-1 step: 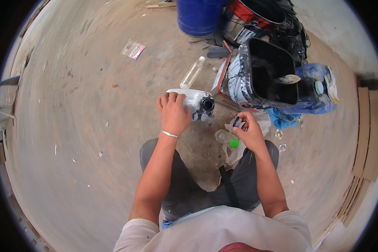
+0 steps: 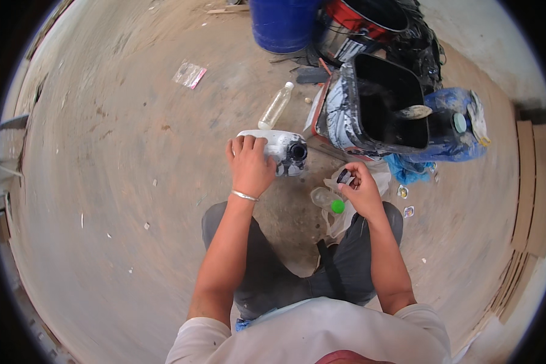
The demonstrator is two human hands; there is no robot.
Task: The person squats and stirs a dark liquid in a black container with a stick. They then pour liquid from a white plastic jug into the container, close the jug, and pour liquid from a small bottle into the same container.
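Observation:
My left hand [image 2: 249, 165] is closed over the top of a white plastic jug [image 2: 280, 141], its fingers wrapped around the handle area. Black smears surround the jug's round open mouth, which faces up. To the right, my right hand [image 2: 361, 188] pinches a small dark cap [image 2: 344, 176] between thumb and fingers, apart from the jug. Below that hand, a small clear bottle with a green lid [image 2: 338, 206] lies on a crumpled clear plastic bag [image 2: 340, 225]. A clear bottle with a white cap [image 2: 276, 106] lies just beyond the jug.
Right of the jug stands a black-smeared square bucket [image 2: 340, 115] with a dark inside and a pale-ended tool across its rim. Beside it is a blue container [image 2: 446, 142]. A blue drum [image 2: 283, 27] and a red bucket [image 2: 346, 15] stand farther off. Flat boards [image 2: 523, 188] line the right side.

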